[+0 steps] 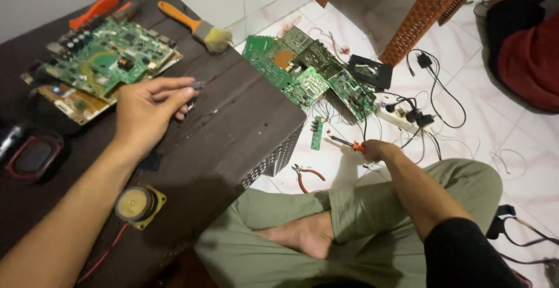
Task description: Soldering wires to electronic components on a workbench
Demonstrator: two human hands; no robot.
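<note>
On the dark surface (244, 125), the left hand (148, 110) pinches a small grey component (197, 85) at its fingertips; it looks light, rigid and easy to drop, best gripped by its sides. A green circuit board (108, 58) lies just beyond that hand. Over the floor, the right hand (375, 150) is closed around an orange-handled tool (345, 143), apparently stiff and light.

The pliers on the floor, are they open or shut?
Open. The pliers lie flat on the white floor tiles, their red handles spread apart.
</note>
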